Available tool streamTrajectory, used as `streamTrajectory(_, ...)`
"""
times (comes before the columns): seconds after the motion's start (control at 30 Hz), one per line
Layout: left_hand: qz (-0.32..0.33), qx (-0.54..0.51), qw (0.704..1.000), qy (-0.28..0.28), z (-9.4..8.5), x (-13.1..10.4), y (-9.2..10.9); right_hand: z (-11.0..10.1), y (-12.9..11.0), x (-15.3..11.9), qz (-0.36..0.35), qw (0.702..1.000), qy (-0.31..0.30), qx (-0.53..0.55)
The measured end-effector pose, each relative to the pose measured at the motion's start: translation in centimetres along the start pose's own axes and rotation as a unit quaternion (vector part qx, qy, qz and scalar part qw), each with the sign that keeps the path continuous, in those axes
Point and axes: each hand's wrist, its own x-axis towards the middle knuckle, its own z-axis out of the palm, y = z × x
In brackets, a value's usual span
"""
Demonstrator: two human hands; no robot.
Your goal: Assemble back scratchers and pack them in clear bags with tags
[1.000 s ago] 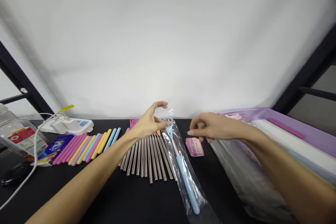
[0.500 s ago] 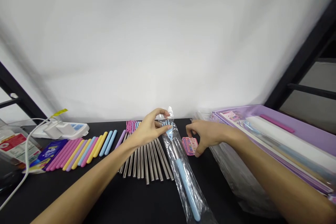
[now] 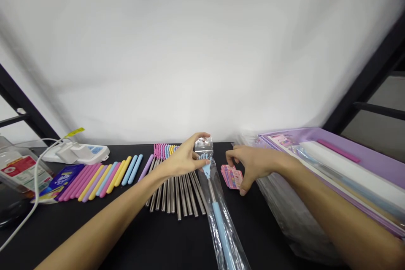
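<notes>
left grip (image 3: 182, 158) is curved around the top of the bag (image 3: 203, 147), thumb laid by the blue head inside it, index finger reaching to the bag's mouth, with a gap between the two tips; from my end i can't tell whether the fingers behind are pinching the plastic. right grip (image 3: 253, 164) is half spread in a c over the cards (image 3: 232, 176), thumb at their near edge and fingers at the far side; i see nothing lifted in it. the scratcher (image 3: 221, 223) lies lengthwise in the bag on the table (image 3: 152, 240), claw head away from me, blue handle toward me, between the rods (image 3: 175, 196) and the cards. i'd judge it light and stiff, smooth along metal and handle, with the thin prongs its most delicate part; the neck below them looks the best place to steady it through the plastic. the bag itself looks limp and slick, so i'd take it by one lip at the mouth. the cards look thin, flat and bendy, fanned in a small overlapping stack, so a fingertip on an edge suits them better than a full squeeze. near the right forearm sits the box (image 3: 363, 147).
</notes>
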Motion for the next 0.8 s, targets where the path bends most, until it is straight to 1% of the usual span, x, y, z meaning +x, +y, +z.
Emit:
streamTrajectory(0.1,0.000,0.003,1.000,-0.005,0.1,0.0,-0.1,0.3,-0.2,0.3,0.003,1.000,-0.007,-0.013)
streamTrajectory(0.43,0.024,0.011,1.000,0.000,0.1,0.1,-0.6,0.5,-0.6,0.1,-0.008,0.999,0.010,-0.032)
streamTrajectory(0.63,0.017,0.013,1.000,-0.002,0.1,0.1,-0.6,-0.3,-1.3,-0.3,-0.016,0.999,0.034,-0.026)
streamTrajectory(0.8,0.021,0.007,1.000,-0.001,0.2,0.0,-0.2,-0.6,-0.8,-0.3,-0.006,0.999,0.034,-0.020)
